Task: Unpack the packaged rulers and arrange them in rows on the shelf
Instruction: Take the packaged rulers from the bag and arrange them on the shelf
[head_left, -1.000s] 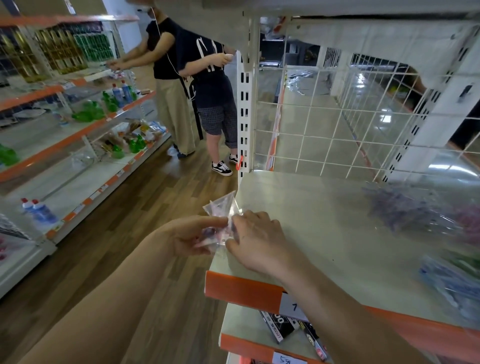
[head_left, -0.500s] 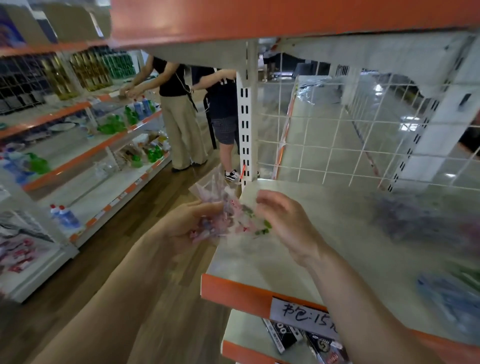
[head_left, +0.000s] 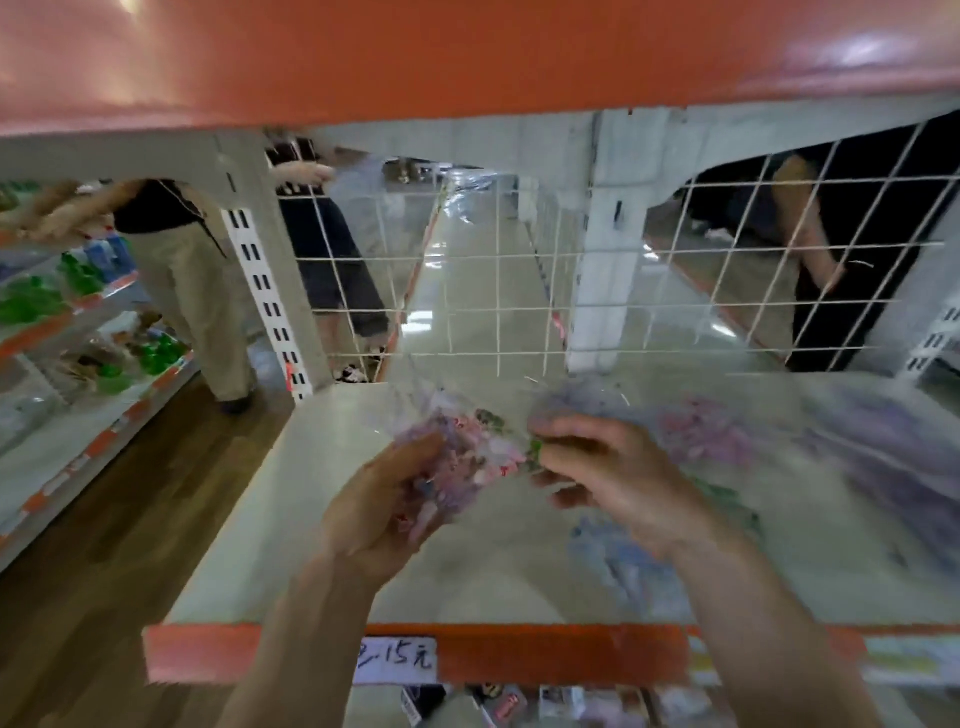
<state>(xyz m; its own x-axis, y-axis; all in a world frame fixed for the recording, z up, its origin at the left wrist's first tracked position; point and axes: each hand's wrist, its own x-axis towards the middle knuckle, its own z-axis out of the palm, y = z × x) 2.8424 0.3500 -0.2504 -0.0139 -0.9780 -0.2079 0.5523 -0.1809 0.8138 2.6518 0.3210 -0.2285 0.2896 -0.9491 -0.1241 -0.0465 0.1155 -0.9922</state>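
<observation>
Retail shop aisle, orange-edged shelf (head_left: 545, 652), handwritten price label (head_left: 397, 660), stocked green bottles (head_left: 31, 304) opposite, wire-grid back panel (head_left: 519, 306)

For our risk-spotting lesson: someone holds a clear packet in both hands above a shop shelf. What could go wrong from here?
1. The left hand and right hand both grip the clear packet in mid-air; if it tears suddenly, its contents could scatter over the shelf or past its orange front edge.
2. The right forearm is near the loose packets lying on the shelf and might knock them.
</observation>
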